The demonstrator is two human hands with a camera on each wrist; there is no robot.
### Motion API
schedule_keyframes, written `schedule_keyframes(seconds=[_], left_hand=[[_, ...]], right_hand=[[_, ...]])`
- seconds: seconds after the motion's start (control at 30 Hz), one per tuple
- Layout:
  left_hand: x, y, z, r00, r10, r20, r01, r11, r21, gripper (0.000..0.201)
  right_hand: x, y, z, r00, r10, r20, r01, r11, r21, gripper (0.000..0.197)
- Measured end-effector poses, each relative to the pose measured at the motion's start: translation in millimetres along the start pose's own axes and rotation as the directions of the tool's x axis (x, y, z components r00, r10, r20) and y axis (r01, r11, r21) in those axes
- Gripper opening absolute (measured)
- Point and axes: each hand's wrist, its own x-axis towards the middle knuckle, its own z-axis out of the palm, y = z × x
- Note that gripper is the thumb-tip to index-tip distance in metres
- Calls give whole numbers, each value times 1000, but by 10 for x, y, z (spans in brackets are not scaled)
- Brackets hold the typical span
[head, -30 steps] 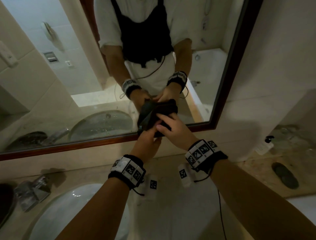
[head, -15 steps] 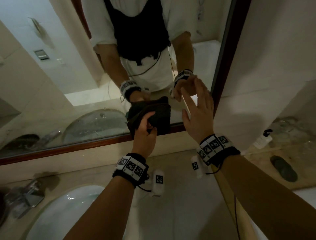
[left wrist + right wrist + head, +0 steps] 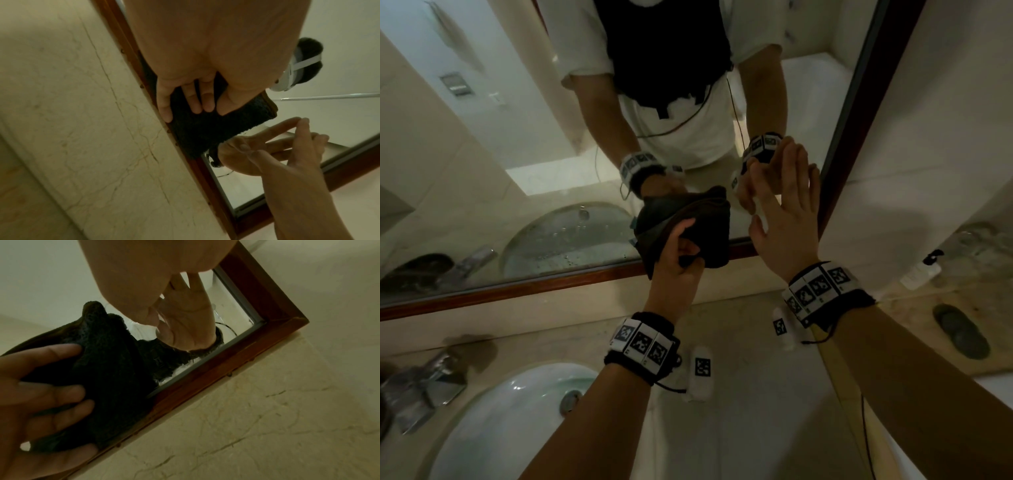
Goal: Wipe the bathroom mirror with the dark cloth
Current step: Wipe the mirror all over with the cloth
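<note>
At the bottom right corner of the mirror (image 3: 524, 102), my left hand (image 3: 676, 263) holds the dark cloth (image 3: 698, 219) bunched up, fingers curled round it, and pushes it flat on the glass just above the brown wooden frame (image 3: 517, 287), so I think the wiping is about to start from this low corner. My right hand (image 3: 787, 212) holds nothing; its fingers are straight and spread, with the tips on or very near the glass beside the cloth, maybe to steady me. Soft and fuzzy like a towel, the cloth is folded thick, while the glass is smooth and shiny with little water drops, and the desk (image 3: 750, 394) below is pale stone with thin veins.
</note>
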Motion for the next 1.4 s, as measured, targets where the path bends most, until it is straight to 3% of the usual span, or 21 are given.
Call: schedule_keyframes(seconds=[0.17,0.3,0.53,0.73,0.9,1.03,1.17,1.27,1.4], left_hand=[[59,105,78,1000,-24,5,24,998,-54,68],[136,301,391,995,-59,81,65,995,-78,69],[143,300,446,997,-56,53,62,990,-125,70],[96,305,341,996,-80,-37,75,989,-125,66],[23,150,-116,979,-73,-188,59,995,-81,59],[-10,123,-311,985,-101,-138,96,994,-41,61],[-38,195,-263,971,-52,-234,67,996,58,52],[-52,259,-188,960,-69,-271,80,996,31,48],[-33,275,-110,973,-99,-208,102,995,6,51]], right_hand=[[-3,2,-19,1000,4,15,-4,999,36,90],[16,19,-85,1000,-17,17,16,998,62,87],[-5,39,-163,997,-31,64,29,999,39,86],[-15,8,-154,999,-15,52,11,998,67,88],[-22,-15,-161,998,5,65,-8,999,52,92],[-22,-97,-170,995,42,95,-48,997,59,93],[-20,-174,-230,988,90,128,-101,992,80,95],[-25,-228,-280,985,112,134,-126,987,100,93],[9,-353,-272,973,146,179,-161,984,72,93]])
